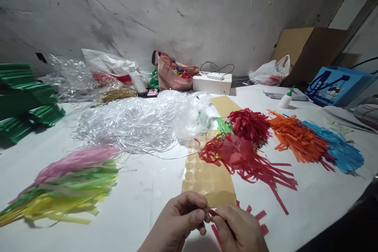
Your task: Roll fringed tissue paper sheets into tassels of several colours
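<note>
My two hands meet low in the middle, just in front of a tan sheet of round clear stickers (pixel 203 177). My left hand (pixel 180 220) is closed in a pinch on something small, mostly hidden by the fingertips. My right hand (pixel 236 226) grips a red tissue-paper tassel (pixel 261 215); its narrow end points toward the left fingertips, and cut strips fan out beneath and beside the right hand. Beyond the sheet lies a loose heap of red fringed paper (pixel 245 155), with a darker red bundle (pixel 251 126) behind it.
Pink, green and yellow tassels (pixel 73 185) lie at left. Behind them spreads a tangle of white ribbon (pixel 132 122). Orange fringe (pixel 298 136), blue fringe (pixel 339 147) and a glue bottle (pixel 285 100) are at right. Green paper stacks (pixel 23 98) stand far left.
</note>
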A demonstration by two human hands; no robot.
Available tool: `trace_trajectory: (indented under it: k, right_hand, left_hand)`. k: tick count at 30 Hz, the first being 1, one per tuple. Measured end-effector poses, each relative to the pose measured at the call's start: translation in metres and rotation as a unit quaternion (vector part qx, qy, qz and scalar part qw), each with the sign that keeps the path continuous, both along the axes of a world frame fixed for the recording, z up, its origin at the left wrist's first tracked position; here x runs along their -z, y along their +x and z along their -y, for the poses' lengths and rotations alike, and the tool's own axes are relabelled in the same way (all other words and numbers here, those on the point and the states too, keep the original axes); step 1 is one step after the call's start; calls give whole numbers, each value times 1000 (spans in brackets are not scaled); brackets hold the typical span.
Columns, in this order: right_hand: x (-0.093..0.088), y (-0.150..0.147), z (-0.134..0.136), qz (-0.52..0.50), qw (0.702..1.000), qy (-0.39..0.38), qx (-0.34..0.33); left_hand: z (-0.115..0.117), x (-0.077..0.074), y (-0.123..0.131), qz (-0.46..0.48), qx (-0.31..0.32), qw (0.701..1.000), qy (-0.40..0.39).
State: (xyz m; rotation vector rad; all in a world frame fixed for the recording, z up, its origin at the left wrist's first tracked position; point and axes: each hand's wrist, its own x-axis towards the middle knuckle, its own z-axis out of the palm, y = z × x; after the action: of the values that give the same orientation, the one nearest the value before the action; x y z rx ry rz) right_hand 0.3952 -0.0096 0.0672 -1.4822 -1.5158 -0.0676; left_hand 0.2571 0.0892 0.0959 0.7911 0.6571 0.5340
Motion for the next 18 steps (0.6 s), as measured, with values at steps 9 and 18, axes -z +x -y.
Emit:
trace_trajectory:
  k: [9,18]
  right_hand:
    - [-2,-5,9,-21,1000,15,8]
    - [-2,-6,7,-67,996,24,-51]
  left_hand:
    - [8,0,-1,10,-2,1000,7]
    - [12,10,-1,25,13,999,-44]
